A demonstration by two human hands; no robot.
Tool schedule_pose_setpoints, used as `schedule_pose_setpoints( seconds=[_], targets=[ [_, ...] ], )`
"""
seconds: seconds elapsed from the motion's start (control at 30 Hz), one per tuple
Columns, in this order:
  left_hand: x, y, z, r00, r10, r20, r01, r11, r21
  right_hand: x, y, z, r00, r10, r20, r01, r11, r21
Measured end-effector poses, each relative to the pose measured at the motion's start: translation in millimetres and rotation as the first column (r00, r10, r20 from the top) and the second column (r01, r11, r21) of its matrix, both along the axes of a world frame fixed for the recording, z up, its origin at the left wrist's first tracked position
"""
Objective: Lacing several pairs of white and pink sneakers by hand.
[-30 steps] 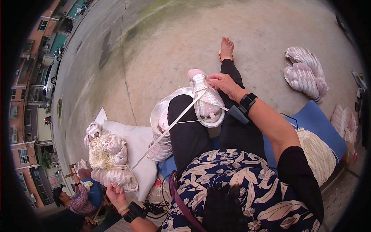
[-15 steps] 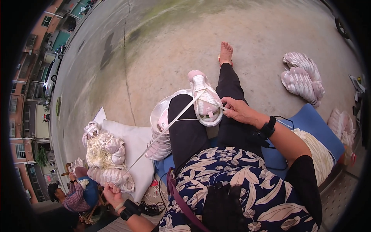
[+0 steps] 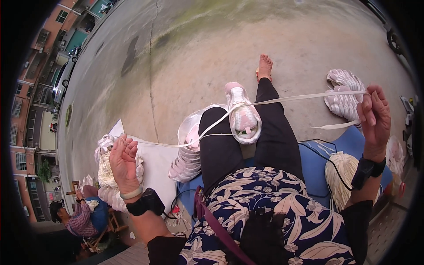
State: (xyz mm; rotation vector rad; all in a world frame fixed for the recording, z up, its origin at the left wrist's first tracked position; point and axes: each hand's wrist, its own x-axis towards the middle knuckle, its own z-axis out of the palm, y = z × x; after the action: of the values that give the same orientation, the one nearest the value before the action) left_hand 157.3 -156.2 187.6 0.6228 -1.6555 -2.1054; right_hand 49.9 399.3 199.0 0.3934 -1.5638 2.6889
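A pink-and-white sneaker upper (image 3: 245, 120) rests between my thighs, toe pointing away. One long white shoelace (image 3: 304, 95) runs through it and stretches out to both sides. Out at the left, my left hand (image 3: 125, 162) is raised with its fingertips pinched on one length of the lace. Far to the right, my right hand (image 3: 375, 117) grips the other length, and a loose lace tip hangs beside it, pointing left. Against my left thigh leans a nested stack of similar shoe uppers (image 3: 187, 165).
White lace bundles (image 3: 107, 171) and shoe uppers lie on a white sheet (image 3: 157, 161) at left. A cream lace hank (image 3: 342, 176) hangs over blue cloth (image 3: 316, 159) at right. More shoe uppers (image 3: 346, 95) sit on the concrete. Another person (image 3: 84, 216) sits at lower left.
My right hand has swung far right and up from the shoe, drawing the lace out. My left hand has risen. The lace now spans both sides of the shoe.
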Motion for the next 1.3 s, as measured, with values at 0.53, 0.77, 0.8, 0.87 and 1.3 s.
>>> schedule_pose_setpoints(
  seconds=[0.53,0.77,0.8,0.87,1.3],
  targets=[
    [-79,144,-36,0.844,-0.535,-0.032,0.535,0.836,0.119,-26,-48,10,0.999,0.047,-0.002,-0.045,0.962,0.270],
    [-78,182,-44,0.761,-0.649,-0.003,0.643,0.753,0.136,-6,-180,-69,0.968,0.248,0.046,-0.241,0.857,0.456],
    [-78,184,-46,0.752,-0.659,-0.002,0.653,0.745,0.134,-11,-188,-74,0.972,0.206,-0.112,-0.115,0.835,0.539],
    [-77,187,-50,0.736,-0.677,-0.007,0.671,0.729,0.137,-10,-195,-76,0.958,0.156,-0.240,0.014,0.810,0.586],
    [-82,194,-63,0.732,-0.681,-0.016,0.649,0.691,0.317,-8,-198,-79,0.977,0.213,-0.017,-0.181,0.867,0.465]
  ],
)
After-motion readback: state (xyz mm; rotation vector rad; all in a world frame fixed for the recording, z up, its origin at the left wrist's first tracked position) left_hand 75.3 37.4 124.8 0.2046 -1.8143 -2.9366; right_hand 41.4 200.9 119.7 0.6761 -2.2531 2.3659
